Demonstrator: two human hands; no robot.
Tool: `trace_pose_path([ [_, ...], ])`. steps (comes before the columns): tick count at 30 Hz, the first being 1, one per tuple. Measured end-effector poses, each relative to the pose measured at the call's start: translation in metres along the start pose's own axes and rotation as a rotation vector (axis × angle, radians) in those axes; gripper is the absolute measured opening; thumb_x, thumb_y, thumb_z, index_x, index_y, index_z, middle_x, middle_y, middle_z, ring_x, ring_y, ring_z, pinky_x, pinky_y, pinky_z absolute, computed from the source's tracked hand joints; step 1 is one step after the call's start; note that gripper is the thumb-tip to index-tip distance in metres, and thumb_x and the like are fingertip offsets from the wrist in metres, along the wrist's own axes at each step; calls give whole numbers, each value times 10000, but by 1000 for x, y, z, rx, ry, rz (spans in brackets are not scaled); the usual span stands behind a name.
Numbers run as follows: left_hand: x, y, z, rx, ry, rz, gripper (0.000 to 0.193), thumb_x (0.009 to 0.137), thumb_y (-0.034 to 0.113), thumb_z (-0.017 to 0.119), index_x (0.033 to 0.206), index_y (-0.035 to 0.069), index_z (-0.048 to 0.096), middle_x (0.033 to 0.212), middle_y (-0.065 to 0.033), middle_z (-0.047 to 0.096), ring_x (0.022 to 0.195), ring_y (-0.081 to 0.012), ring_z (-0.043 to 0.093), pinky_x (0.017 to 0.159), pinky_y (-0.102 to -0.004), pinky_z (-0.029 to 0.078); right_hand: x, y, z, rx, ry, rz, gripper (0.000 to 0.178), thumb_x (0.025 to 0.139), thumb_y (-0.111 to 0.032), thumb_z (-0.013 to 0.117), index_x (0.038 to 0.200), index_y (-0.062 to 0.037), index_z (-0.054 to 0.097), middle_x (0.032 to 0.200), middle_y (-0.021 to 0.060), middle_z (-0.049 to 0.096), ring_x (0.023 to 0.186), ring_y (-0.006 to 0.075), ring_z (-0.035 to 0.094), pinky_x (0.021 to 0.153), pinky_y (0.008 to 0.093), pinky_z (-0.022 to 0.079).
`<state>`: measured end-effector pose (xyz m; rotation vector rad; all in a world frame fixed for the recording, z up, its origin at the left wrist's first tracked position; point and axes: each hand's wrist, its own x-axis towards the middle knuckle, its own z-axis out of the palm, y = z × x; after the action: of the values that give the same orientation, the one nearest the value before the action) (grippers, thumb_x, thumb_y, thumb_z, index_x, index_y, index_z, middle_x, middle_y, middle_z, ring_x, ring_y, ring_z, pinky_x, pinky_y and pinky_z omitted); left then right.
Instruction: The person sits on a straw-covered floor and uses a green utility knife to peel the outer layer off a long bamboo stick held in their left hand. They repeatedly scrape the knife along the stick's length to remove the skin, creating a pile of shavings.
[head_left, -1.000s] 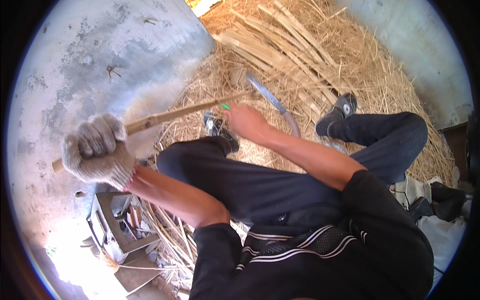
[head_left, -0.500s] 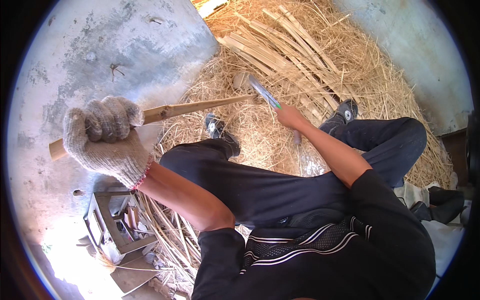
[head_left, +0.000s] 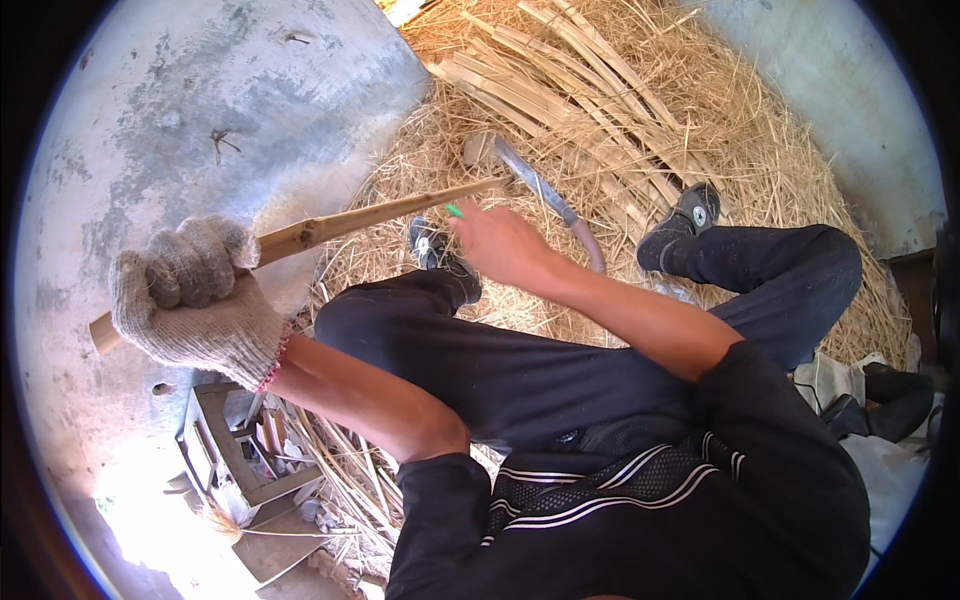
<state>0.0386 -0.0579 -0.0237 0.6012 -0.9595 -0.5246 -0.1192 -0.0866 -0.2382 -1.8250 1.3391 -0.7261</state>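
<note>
My left hand [head_left: 190, 275], in a grey knit glove, is closed around a long bamboo strip [head_left: 370, 213]. One short end sticks out behind the fist, and the long part slants up to the right over the straw. Bare and slightly blurred, my right hand [head_left: 508, 245] is closed just below the strip's far part. A small green thing [head_left: 454, 211] pokes out at its fingers; the rest is hidden. Beyond that hand, a long-bladed knife [head_left: 540, 183] with a curved brownish handle stands slanted between my feet, its blade near the strip's far tip.
Loose straw [head_left: 760, 190] covers the floor, with several split strips [head_left: 560, 100] piled at the back. A weathered wall [head_left: 230, 100] rises on the left. Near my left elbow are a wooden frame [head_left: 225, 440] and a bundle of thin sticks [head_left: 345, 465]. Dark shoes [head_left: 690, 225] rest on the straw.
My right hand has moved left from in front of the knife to beneath the strip, carrying the green thing. My left hand has shifted slightly left and down with the strip.
</note>
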Motion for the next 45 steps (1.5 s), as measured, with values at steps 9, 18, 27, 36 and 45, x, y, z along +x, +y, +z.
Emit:
trace_pose_path([
  [9, 0, -1, -1, 23, -2, 25, 417, 791, 153, 532, 496, 206, 243, 409, 46, 227, 350, -87, 195, 323, -289, 220, 5, 17, 5, -138, -52, -3, 361, 1004, -281, 382, 1188, 15, 478, 593, 183, 584, 553, 376, 604, 545, 489, 500],
  [18, 1, -1, 4, -8, -124, 28, 440, 851, 166, 512, 504, 214, 246, 420, 61, 232, 376, -72, 206, 348, -266, 234, 26, 111, 26, -261, -30, 201, 324, 994, -242, 381, 1097, 23, 536, 903, 234, 645, 812, 382, 666, 678, 475, 551],
  [27, 2, -31, 11, 119, 176, -15, 424, 818, 198, 586, 530, 205, 275, 463, 55, 252, 414, -90, 198, 404, -289, 283, 11, 18, 10, -31, -58, 36, 326, 987, -246, 392, 1103, 22, 536, 824, 247, 624, 765, 405, 650, 646, 501, 515],
  [36, -3, -34, 25, 88, 155, 9, 396, 806, 158, 552, 525, 193, 274, 432, 56, 240, 372, -73, 177, 359, -263, 215, 29, 62, 23, -142, 22, 81, 268, 953, -184, 451, 1109, 4, 559, 821, 196, 629, 805, 334, 669, 637, 459, 570],
  [45, 5, -36, 12, 131, 133, 39, 421, 810, 174, 544, 508, 212, 253, 423, 56, 237, 370, -68, 182, 353, -262, 229, 37, 158, 47, -226, -139, 462, 303, 958, -148, 406, 1164, 39, 529, 988, 258, 635, 962, 355, 652, 765, 443, 557],
])
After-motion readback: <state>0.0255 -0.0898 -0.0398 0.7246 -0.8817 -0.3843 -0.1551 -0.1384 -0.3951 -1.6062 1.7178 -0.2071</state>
